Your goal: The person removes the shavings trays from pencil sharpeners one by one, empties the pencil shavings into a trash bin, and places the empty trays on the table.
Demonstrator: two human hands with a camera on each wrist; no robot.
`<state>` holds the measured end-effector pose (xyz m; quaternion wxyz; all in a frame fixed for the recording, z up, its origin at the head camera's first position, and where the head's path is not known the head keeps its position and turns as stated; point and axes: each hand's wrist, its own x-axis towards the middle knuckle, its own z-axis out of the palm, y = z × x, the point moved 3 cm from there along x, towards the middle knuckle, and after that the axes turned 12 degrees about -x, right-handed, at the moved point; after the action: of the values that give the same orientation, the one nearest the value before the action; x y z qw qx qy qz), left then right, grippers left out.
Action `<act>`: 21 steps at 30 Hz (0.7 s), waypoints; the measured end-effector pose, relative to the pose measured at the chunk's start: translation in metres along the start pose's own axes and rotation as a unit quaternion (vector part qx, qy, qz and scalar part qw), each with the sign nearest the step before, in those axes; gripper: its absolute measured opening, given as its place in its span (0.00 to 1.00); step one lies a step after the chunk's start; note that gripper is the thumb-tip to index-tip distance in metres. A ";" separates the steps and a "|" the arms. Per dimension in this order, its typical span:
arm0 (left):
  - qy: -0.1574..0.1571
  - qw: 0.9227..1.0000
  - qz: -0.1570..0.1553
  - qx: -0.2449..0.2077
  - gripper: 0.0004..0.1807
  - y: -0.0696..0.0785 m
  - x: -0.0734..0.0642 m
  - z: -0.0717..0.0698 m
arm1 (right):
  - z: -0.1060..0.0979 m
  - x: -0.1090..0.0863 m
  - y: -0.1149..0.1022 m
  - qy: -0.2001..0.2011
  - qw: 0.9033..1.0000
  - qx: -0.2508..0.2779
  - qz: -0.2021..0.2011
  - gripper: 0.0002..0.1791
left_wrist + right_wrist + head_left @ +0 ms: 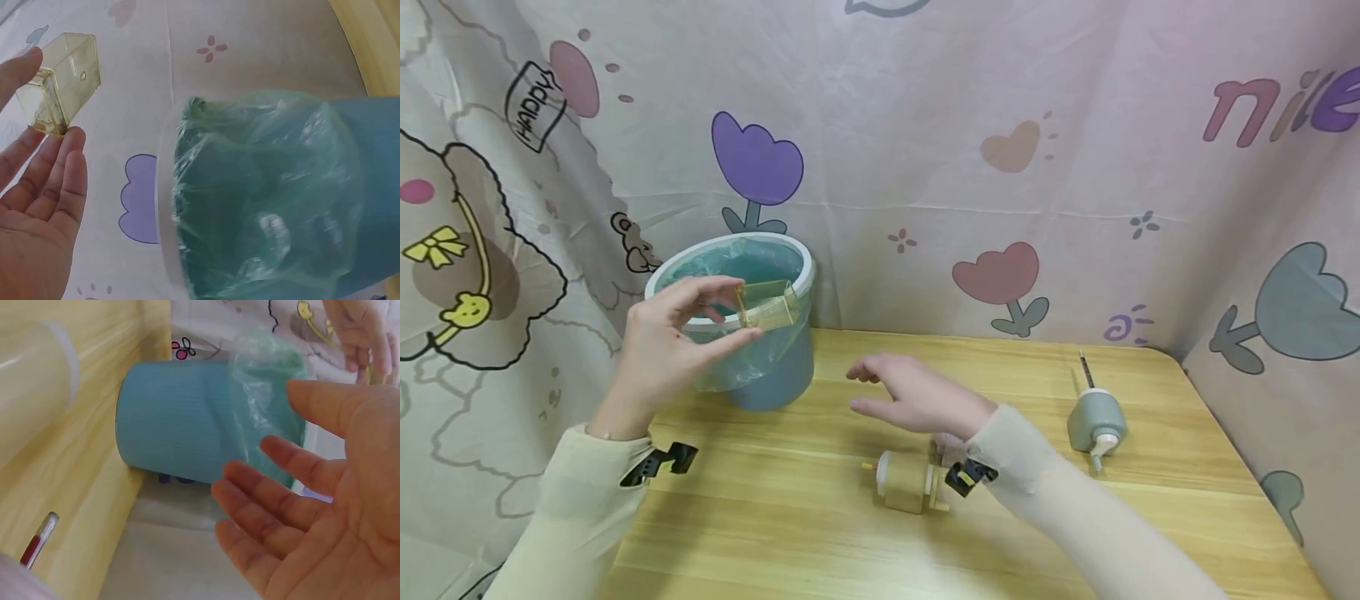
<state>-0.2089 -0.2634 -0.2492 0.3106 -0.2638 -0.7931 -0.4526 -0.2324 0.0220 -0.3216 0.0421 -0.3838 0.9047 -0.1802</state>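
My left hand [662, 337] pinches a small clear yellow plastic box [767, 307] between thumb and fingers, over the near rim of a blue trash bin [778, 367]. In the left wrist view the box [78, 78] is tilted, its walls see-through, with a small round mark on one side. A thin green bag [269, 194] lines the bin and folds over its rim. My right hand [917, 393] hovers over the table with loosely bent fingers and nothing in its grasp. Below it lies a yellow hand-crank pencil sharpener [906, 482], an orange tip sticking out of its left end.
A grey hand-crank sharpener [1096, 421] lies at the right of the wooden table [790, 525], a dark pencil [1086, 369] sticking out of it. A pinkish object [951, 447] is partly hidden behind my right wrist. Printed curtains [880, 183] hang close behind the table and bin.
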 end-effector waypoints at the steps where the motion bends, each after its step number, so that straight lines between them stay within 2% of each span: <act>1: -0.001 1.000 -0.004 -0.008 0.33 -0.001 -0.003 0.001 | 0.000 -0.005 -0.002 0.000 1.000 -0.012 -0.001 0.27; 7: -0.007 0.999 -0.035 -0.031 0.32 -0.008 -0.027 0.007 | 0.005 -0.033 -0.006 0.000 0.998 -0.055 0.015 0.30; 13: -0.024 0.994 -0.069 -0.084 0.33 -0.014 -0.047 0.014 | 0.014 -0.055 -0.003 0.042 0.993 -0.112 -0.001 0.30; 17: -0.045 0.989 -0.079 -0.114 0.33 -0.019 -0.059 0.022 | 0.023 -0.067 0.000 0.057 0.991 -0.123 0.015 0.30; 21: -0.049 0.987 -0.097 -0.115 0.32 -0.025 -0.073 0.028 | 0.032 -0.077 0.005 0.058 0.990 -0.125 0.035 0.31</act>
<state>-0.1849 -0.2599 -0.3273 0.1933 -0.2413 -0.7718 -0.5556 -0.1753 0.0704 -0.3583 -0.0528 -0.3431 0.9338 -0.0864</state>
